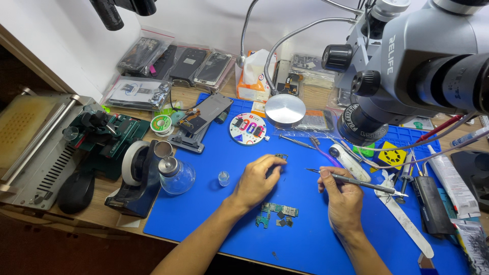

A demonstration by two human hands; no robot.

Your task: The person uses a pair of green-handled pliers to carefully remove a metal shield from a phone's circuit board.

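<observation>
My left hand (257,179) rests on the blue work mat (214,214) and pinches a small dark circuit part (280,157) at its fingertips. My right hand (342,196) grips a thin metal tool (356,180) like a pen, its fine tip pointing left toward the small part. Between my wrists a green circuit board (275,210) lies flat, with small metal shields (285,220) beside it.
A grey microscope (407,66) hangs over the right side. A glass bottle (177,175), tape dispenser (137,178) and small clear cap (223,178) stand at left. A disassembled phone (204,114), round magnet dish (248,128), tubes and tools (433,198) crowd the mat's edges.
</observation>
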